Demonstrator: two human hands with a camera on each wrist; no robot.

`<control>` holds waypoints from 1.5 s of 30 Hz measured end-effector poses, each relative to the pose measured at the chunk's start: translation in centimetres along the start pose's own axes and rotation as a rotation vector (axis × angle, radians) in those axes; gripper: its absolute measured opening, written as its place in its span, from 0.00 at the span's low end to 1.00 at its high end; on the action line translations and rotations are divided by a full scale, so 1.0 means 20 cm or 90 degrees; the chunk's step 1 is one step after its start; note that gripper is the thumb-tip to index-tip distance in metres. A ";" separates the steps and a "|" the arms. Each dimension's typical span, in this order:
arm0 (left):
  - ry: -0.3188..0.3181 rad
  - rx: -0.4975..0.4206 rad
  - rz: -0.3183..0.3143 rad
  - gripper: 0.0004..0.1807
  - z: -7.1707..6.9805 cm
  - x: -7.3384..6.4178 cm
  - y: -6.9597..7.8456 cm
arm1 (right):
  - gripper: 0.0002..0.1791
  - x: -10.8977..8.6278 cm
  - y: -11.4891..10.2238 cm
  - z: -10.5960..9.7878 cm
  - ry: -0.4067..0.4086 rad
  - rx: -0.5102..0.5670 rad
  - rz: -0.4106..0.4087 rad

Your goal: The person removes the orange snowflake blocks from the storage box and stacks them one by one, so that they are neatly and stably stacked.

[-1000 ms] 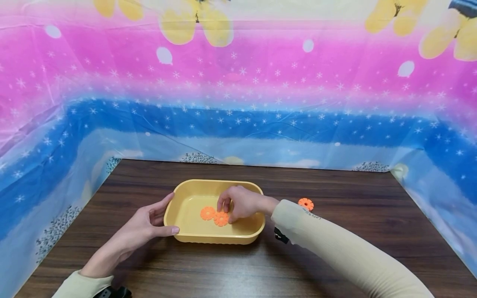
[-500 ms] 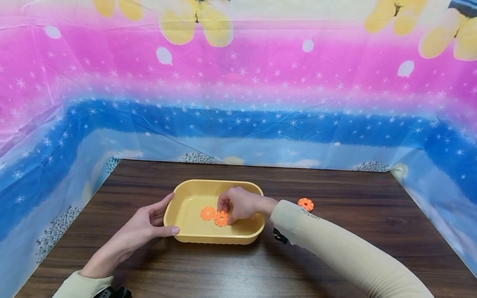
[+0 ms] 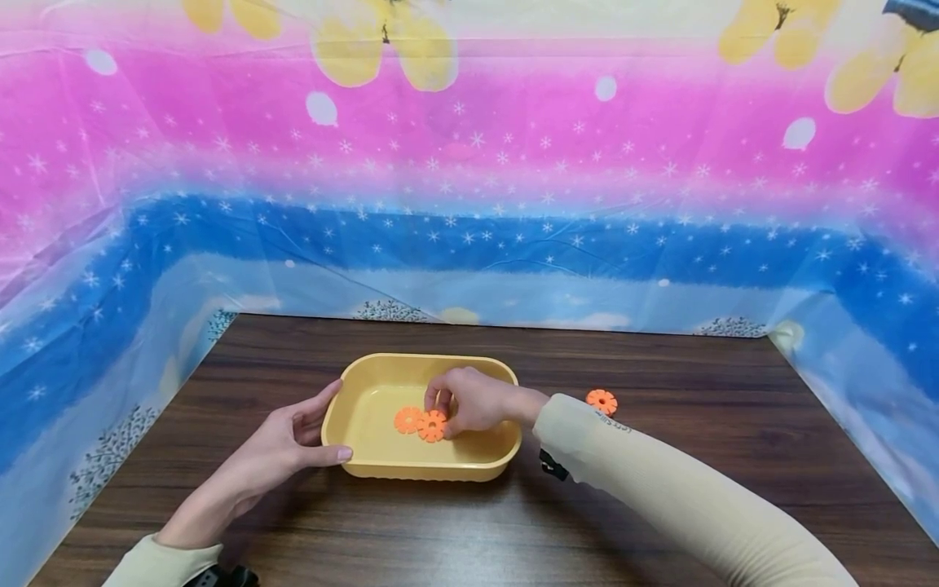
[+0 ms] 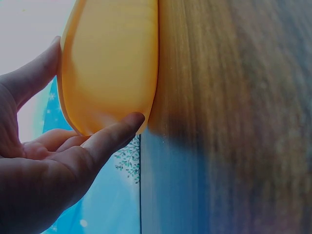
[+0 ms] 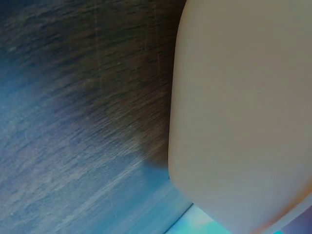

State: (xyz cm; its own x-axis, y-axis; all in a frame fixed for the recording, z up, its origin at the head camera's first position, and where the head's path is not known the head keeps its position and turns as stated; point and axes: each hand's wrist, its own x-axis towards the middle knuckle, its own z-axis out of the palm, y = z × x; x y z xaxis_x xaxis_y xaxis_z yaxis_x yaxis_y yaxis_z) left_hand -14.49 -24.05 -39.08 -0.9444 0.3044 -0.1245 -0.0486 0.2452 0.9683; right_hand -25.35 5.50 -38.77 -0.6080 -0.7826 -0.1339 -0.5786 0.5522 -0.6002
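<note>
My left hand holds the left end of a yellow plastic basin, thumb at the near corner and a finger at the far one. In the left wrist view, the hand's fingers lie against the basin's end wall. My right hand reaches in over the right end and pinches an orange flower-shaped disc with notched edges, tilted up. Flat on the basin floor just left of it lies a second flower disc, partly overlapped. The right wrist view shows only the basin's outer wall, with the hand hidden.
Another orange flower disc lies on the dark wood table right of the basin, beside the right sleeve. A patterned pink and blue cloth stands around the table's back and sides.
The disc in my right fingers has tilted up and shifted slightly left, over the edge of the other disc. My left hand and the basin stay in place.
</note>
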 end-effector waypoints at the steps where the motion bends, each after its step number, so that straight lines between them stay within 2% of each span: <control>1: 0.000 0.001 0.001 0.56 0.00 0.00 0.00 | 0.17 0.00 0.00 0.00 0.001 0.003 -0.003; 17: 0.002 -0.002 -0.002 0.56 0.00 0.00 0.00 | 0.16 -0.01 0.00 -0.01 0.020 0.012 -0.032; 24: 0.001 0.000 -0.001 0.56 0.00 0.00 0.00 | 0.15 -0.02 0.00 -0.02 0.035 0.016 -0.026; 30: 0.000 -0.002 0.004 0.56 0.00 0.00 0.00 | 0.15 -0.04 -0.01 -0.03 0.049 0.051 -0.002; 35: -0.002 -0.003 0.004 0.56 0.00 0.00 0.00 | 0.13 -0.05 -0.01 -0.03 0.062 0.082 -0.002; 38: -0.001 0.000 0.004 0.56 0.00 0.00 0.00 | 0.14 -0.05 -0.01 -0.03 0.062 0.065 -0.006; 45: 0.000 0.002 0.001 0.55 0.00 0.00 0.00 | 0.22 -0.02 -0.01 0.00 0.039 -0.032 0.011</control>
State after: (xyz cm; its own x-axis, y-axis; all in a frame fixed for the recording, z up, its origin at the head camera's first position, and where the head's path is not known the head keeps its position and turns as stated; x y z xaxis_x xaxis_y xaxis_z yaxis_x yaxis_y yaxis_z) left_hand -14.44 -24.01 -39.14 -0.9443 0.3052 -0.1230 -0.0458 0.2481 0.9677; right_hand -25.00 5.84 -38.61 -0.6490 -0.7549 -0.0941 -0.5939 0.5801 -0.5574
